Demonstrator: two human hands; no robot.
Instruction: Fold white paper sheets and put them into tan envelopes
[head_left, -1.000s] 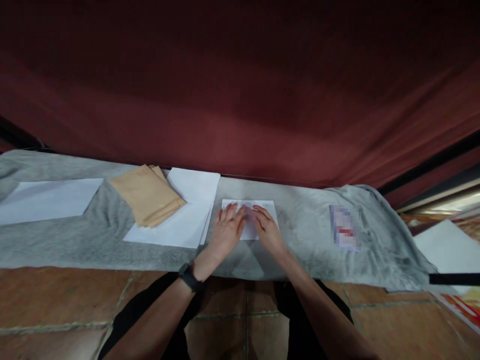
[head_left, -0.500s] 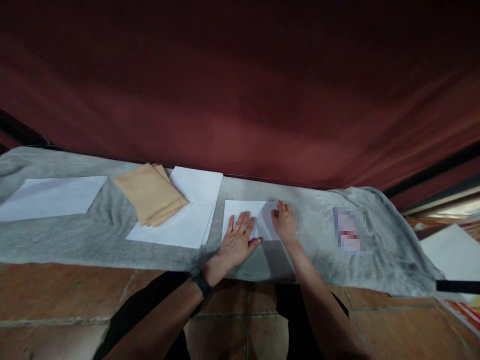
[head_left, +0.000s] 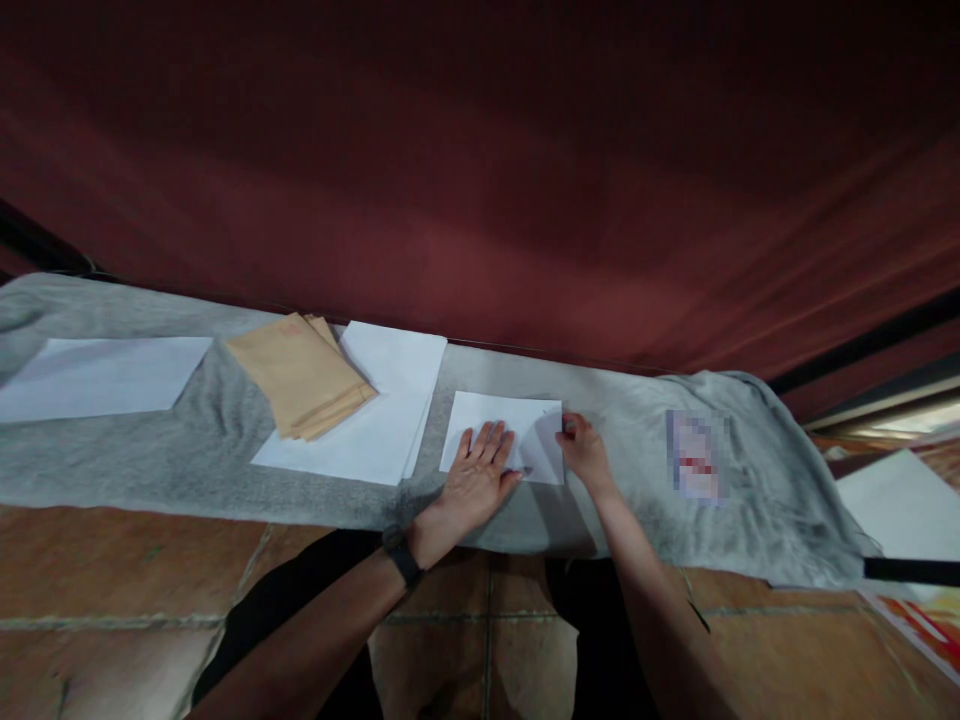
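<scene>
Small white paper (head_left: 532,440), one: we find it flat at the middle of the grey-draped surface (head_left: 622,420), long axis left to right, short ends facing left and right (single or folded, we cannot tell). Left hand (head_left: 478,472), one: palm down, fingers spread, hiding the paper's near middle. Right hand (head_left: 586,450), one: fingers curled narrow at the right edge; whether they pinch it, we cannot tell. Brown envelopes (head_left: 300,375), at least two, overlapping, full count hidden; they lie left, partly covering larger white sheets (head_left: 382,425), at least two. Far-left white sheet (head_left: 105,378), one, cut off by the frame. Pixelated item (head_left: 697,458), one, right, unreadable.
</scene>
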